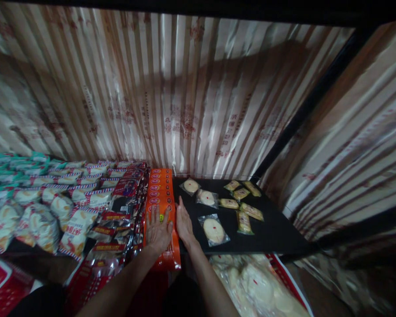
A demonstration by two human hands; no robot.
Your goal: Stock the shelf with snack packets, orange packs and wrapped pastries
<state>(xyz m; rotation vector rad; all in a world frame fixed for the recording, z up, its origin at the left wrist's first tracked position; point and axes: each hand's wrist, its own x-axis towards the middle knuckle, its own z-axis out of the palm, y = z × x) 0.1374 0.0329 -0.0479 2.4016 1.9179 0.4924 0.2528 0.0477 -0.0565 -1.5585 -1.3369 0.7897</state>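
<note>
A long orange snack packet point(159, 185) with a row of round logos lies on the black shelf, its near end hanging over the front edge. My left hand point(158, 231) rests flat on it with the fingers stretched out. Against the packet's right side stands my right hand point(184, 223), on edge, fingers straight and pointing away from me. Neither hand grips anything. Dark red and silver packets point(120, 211) lie just left of the orange one. To the right of my right hand is a round white cake in clear wrap point(214, 230).
White snack bags point(71, 193) and green ones point(9, 176) fill the left of the shelf. Several small yellow wrapped cakes point(244, 222) lie at right on the black shelf point(277, 229). Below, a red crate point(285, 275) holds bagged pale cakes. Striped plastic sheeting point(198, 97) hangs behind.
</note>
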